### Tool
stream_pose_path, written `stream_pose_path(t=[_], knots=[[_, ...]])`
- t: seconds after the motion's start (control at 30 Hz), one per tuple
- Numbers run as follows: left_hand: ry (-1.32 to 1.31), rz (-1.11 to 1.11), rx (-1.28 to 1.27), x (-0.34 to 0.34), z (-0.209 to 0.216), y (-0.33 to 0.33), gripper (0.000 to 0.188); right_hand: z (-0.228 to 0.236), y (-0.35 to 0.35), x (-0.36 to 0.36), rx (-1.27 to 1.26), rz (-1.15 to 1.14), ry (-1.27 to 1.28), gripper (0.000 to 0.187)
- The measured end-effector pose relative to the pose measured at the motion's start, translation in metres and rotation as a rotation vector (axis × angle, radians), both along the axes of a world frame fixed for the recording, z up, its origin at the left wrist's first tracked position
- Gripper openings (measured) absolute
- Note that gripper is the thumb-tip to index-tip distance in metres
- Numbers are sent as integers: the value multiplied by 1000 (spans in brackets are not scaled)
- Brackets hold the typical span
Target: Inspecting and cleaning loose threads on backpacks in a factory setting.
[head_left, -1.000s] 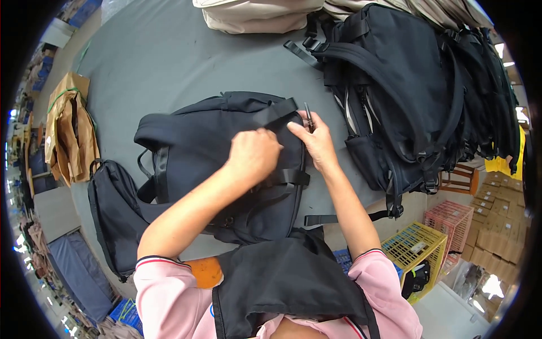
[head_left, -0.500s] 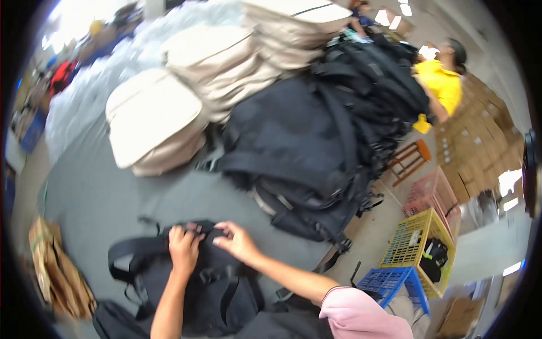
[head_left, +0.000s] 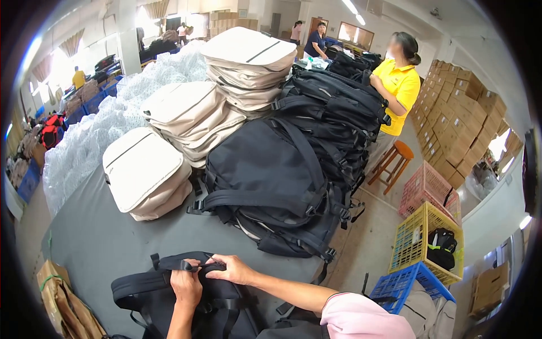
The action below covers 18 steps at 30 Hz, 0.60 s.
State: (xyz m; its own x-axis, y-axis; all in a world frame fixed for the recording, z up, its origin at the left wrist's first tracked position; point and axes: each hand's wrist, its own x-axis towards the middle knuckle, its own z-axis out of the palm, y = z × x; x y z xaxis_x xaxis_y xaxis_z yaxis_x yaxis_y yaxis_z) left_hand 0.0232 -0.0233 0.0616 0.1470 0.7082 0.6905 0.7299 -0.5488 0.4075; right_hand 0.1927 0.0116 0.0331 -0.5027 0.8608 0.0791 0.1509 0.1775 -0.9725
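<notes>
A black backpack (head_left: 164, 302) lies on the grey table in front of me, at the lower edge. My left hand (head_left: 186, 287) is closed on a black strap (head_left: 189, 265) at the backpack's top edge. Right beside it, my right hand (head_left: 232, 270) has thumb and fingers pinched together on the same dark strap area; the exact part between them is hidden. A looped shoulder strap (head_left: 127, 288) sticks out to the left. Just beyond my hands rests a large pile of black backpacks (head_left: 262, 164), with stacks of cream backpacks (head_left: 147, 172) to its left.
Bubble wrap (head_left: 73, 161) heaps along the table's far left. At right on the floor stand blue (head_left: 395, 285), yellow (head_left: 409, 240) and pink crates (head_left: 420, 186), and a wooden stool (head_left: 392, 164). A person in yellow (head_left: 398, 85) stands by the pile. Cartons (head_left: 457, 113) are stacked behind.
My view has tilted upward, showing more of the room. Both hands stay at the backpack's top edge; the right thumb and fingers have come together from a wider spread.
</notes>
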Motion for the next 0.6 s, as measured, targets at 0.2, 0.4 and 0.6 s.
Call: stream_pose_path(t=[0.2, 0.4, 0.6], knots=[[122, 56, -122, 3, 6, -7, 11, 3, -21, 0, -233, 17, 179, 39], [-76, 135, -399, 7, -7, -9, 17, -17, -44, 3, -286, -20, 350, 44], [-424, 173, -608, 2, -25, 5, 16, -28, -35, -8, -216, -126, 255, 40]])
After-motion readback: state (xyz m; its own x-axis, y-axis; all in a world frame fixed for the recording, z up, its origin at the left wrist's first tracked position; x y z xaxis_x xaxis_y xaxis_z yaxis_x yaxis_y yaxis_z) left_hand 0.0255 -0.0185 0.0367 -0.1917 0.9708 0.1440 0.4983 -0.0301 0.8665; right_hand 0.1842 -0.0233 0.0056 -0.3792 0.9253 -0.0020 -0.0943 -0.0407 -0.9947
